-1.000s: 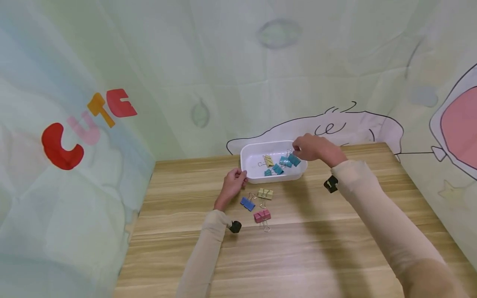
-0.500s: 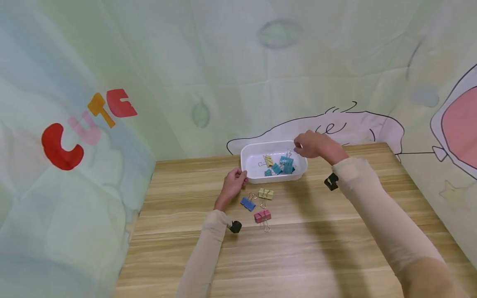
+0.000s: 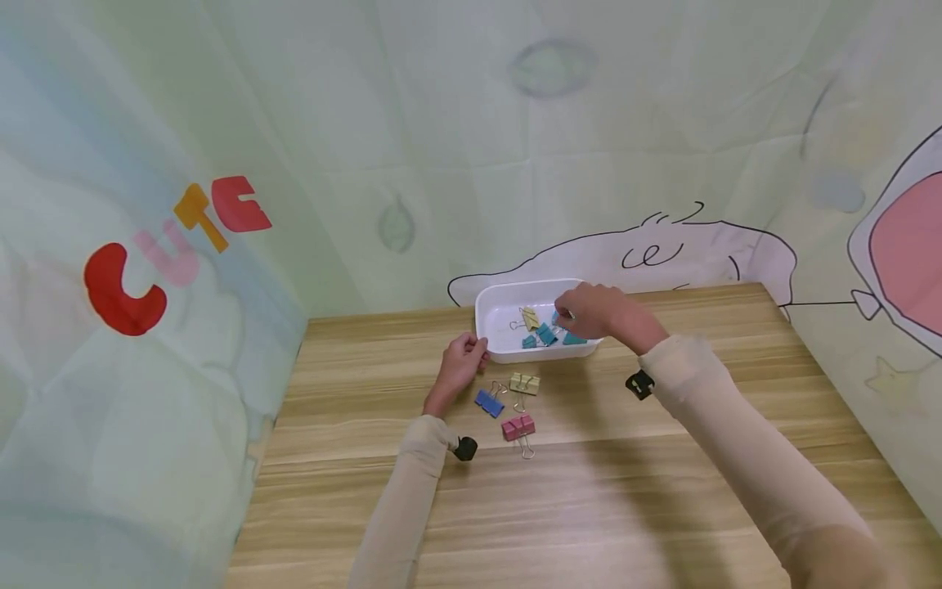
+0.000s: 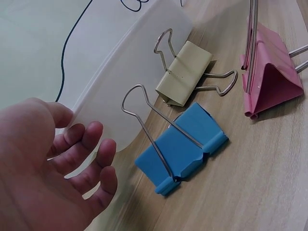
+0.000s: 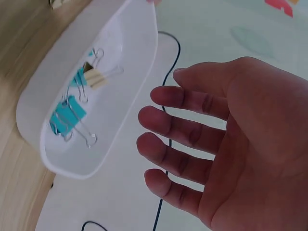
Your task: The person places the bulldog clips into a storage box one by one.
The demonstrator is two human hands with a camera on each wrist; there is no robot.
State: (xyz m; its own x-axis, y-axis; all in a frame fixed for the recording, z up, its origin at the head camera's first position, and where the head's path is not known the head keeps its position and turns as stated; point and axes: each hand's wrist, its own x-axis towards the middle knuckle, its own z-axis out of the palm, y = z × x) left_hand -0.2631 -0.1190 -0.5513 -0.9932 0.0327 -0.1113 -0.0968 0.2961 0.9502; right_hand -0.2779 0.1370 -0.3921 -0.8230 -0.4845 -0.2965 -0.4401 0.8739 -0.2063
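Note:
A white plastic tray (image 3: 540,355) stands at the back of the table. My left hand (image 3: 462,360) pinches its near left corner, thumb over the rim and fingers at the outer wall. Above the tray's right part hovers my right hand (image 3: 599,311); the right wrist view shows its fingers (image 5: 154,147) loosely bent, with nothing in them. Several teal binder clips (image 5: 72,113) and a yellow binder clip (image 3: 530,317) lie inside the tray. In front of it, on the table, are a blue binder clip (image 4: 183,149), a pale yellow binder clip (image 4: 185,72) and a pink binder clip (image 4: 272,72).
The wood-grain table (image 3: 383,458) ends at a printed cloth backdrop (image 3: 441,147) behind the tray. Cloth also hangs along the left and right sides. A small black device (image 3: 465,448) sits at the left wrist, another black device (image 3: 639,384) at the right.
A teal binder clip left my right hand and came to lie in the tray. That hand has since moved left and lower over the tray. My left hand stayed at the corner.

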